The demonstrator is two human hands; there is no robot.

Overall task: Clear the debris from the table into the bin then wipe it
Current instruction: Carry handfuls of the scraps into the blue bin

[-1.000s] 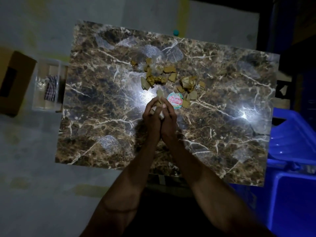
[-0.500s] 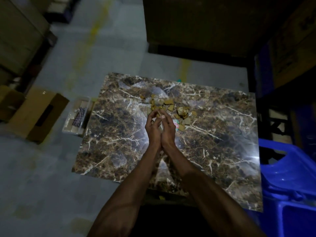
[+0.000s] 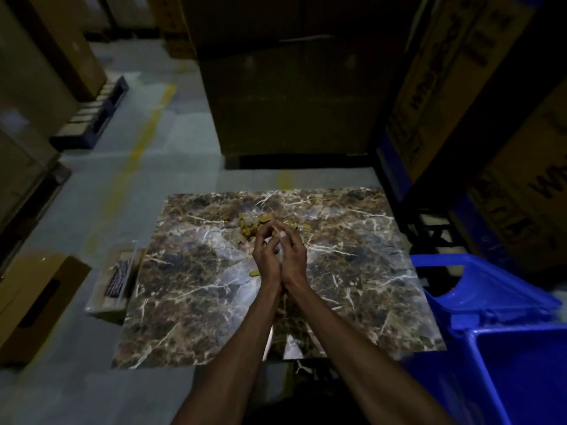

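Both hands meet over the marble-patterned table [image 3: 190,302], heels pressed together: the left hand [image 3: 266,259] and right hand [image 3: 293,257] cup upward, fingers [image 3: 265,233] curled around pale scraps. Just beyond the hands lies a heap of yellowish debris [image 3: 250,225]; one piece [image 3: 254,273] sits beside the left wrist. A blue bin [image 3: 497,305] stands off the table's right edge.

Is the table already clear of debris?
No, yellowish debris still lies on the marble table beyond the cupped hands.

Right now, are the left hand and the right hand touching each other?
Touching. The head view shows the left hand and right hand pressed together along their inner edges down to the wrists, cupped above the table.
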